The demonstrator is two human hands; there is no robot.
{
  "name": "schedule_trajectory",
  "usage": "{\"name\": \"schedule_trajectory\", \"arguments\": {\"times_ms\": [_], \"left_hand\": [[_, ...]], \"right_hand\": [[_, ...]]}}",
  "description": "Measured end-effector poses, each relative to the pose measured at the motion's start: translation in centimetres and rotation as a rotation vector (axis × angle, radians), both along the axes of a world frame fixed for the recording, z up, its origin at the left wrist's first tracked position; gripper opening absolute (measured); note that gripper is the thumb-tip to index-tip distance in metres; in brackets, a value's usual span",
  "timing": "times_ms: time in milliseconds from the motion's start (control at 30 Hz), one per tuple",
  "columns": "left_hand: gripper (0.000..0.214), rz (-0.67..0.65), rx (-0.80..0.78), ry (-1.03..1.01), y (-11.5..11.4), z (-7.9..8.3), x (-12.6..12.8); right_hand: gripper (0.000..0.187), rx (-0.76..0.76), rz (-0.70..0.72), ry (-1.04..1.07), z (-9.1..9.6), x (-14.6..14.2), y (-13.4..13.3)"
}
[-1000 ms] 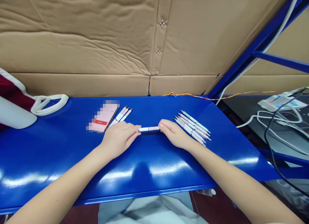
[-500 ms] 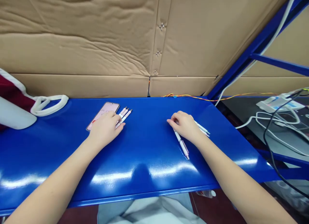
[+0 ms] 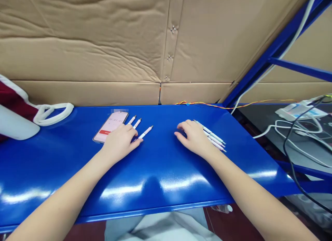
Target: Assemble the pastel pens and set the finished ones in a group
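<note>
Cardboard sheets (image 3: 90,50) cover the back wall, with a glossy blue metal table (image 3: 155,196) running below them. Far left, a maroon-and-white bag (image 3: 11,107) with a white rope handle (image 3: 53,113) gets cut off by the frame edge. Next along is a phone (image 3: 110,125) with a pink screen showing what looks like 00:07:07, its lower corner tucked behind the left hand (image 3: 119,142). That hand lies open, fingers relaxed and not gripping anything, with 3 separate pens (image 3: 137,126) just past it, their near ends hidden behind the fingers. The right hand (image 3: 194,137) is also open, fingers spread on the table, right beside a bunch of pens (image 3: 211,135). Can't count those, they overlap and the hand covers some. Further right, white and black cables (image 3: 293,130) trail across a gray surface.
</note>
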State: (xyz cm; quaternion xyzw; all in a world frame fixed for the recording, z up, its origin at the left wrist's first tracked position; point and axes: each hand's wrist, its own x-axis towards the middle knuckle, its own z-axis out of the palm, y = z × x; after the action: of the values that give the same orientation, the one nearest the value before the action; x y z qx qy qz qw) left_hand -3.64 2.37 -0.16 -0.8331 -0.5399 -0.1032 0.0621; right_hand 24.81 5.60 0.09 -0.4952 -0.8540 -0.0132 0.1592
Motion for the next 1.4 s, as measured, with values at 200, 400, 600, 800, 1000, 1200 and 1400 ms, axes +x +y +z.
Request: {"name": "schedule_trajectory", "arguments": {"times_ms": [200, 400, 600, 800, 1000, 1200, 1400], "left_hand": [[0.022, -0.053, -0.002, 0.068, -0.5, -0.5, 1.2], [0.02, -0.182, 0.023, -0.005, -1.8, 0.5, 2.3], [0.023, -0.228, 0.053, -0.025, -2.2, 0.5, 2.7], [0.028, -0.322, 0.036, -0.019, -2.6, -0.3, 2.9], [0.029, -0.315, -0.069, -0.083, -2.6, -0.3, 3.0], [0.028, -0.283, -0.012, -0.132, -2.5, -0.4, 2.8], [0.021, -0.256, -0.049, -0.172, -2.5, -0.1, 2.6]], "right_hand": [[0.021, -0.076, 0.134, -0.001, -0.4, -1.6, -1.4], [0.026, -0.137, 0.257, -0.011, -0.8, -1.9, -1.5], [0.024, -0.219, 0.382, 0.034, -0.6, -2.4, -1.9], [0.019, -0.186, 0.434, 0.065, -0.6, -3.0, -2.7], [0.009, -0.159, 0.418, 0.085, -0.7, -2.9, -2.7], [0.02, -0.253, 0.397, 0.134, -0.2, -2.8, -2.5], [0.02, -0.199, 0.421, 0.205, -0.5, -2.7, -2.3]]}}
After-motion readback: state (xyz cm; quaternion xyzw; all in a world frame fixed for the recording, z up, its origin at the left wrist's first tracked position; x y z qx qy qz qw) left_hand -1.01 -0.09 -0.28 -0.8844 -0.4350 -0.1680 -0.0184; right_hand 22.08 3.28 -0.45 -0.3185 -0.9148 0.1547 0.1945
